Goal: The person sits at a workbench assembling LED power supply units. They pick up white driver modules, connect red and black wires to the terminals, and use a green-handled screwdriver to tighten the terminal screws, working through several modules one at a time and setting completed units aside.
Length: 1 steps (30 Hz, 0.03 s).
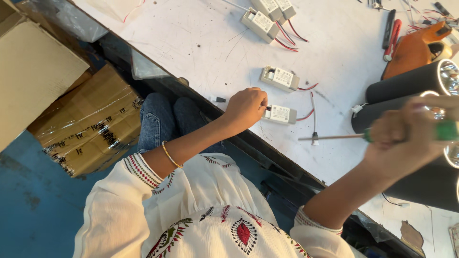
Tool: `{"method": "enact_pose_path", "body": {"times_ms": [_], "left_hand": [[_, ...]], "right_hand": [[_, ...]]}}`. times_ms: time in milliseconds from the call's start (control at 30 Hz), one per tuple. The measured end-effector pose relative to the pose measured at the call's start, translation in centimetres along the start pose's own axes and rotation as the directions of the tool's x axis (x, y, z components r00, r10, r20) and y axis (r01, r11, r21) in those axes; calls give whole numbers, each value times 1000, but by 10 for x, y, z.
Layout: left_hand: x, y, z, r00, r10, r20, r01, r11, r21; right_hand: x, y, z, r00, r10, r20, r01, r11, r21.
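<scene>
We see the left hand (246, 107) pinching the near end of a small white driver box (279, 114) that lies flat on the white table (201, 52), fingers closed on its end where a dark connector shows. The right hand (406, 143) is wrapped shut around the green handle of a screwdriver (334, 137), whose thin shaft points toward the box but stops short of it, beside a loose white wire (313, 119) with a small plug. The hand is blurred, so we cannot say exactly how the fingers sit on the handle.

As to progress, we judge the work on this box as only begun: the tip is not yet on it, and its red leads trail free. A second box (280, 79) of the same kind lies just beyond it, and a cluster of three more (267, 16) sits farther up the table, all with red leads loose. Black cylindrical lamp housings (406, 83) with shiny reflectors lie to the right, near an orange tool (413, 48) and a red-handled pen-like tool (393, 40).

Each box bears a white rectangular label with small dark print on its top face. Off the table's edge, brown cardboard cartons (91, 124) wrapped in clear tape with dark printing stand on the blue floor (28, 210).
</scene>
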State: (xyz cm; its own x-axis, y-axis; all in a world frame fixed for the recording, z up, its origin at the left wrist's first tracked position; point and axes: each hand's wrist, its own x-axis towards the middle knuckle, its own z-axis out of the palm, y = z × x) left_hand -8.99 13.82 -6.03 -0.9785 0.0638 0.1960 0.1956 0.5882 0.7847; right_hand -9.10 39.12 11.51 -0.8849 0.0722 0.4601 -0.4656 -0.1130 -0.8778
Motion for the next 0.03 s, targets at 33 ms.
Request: {"method": "enact_pose_path", "body": {"times_ms": [33], "left_hand": [[0, -1, 1, 1000, 4, 10, -3, 1000, -14]], "right_hand": [[-5, 7, 6, 1000, 1, 4, 0, 998, -57]]}}
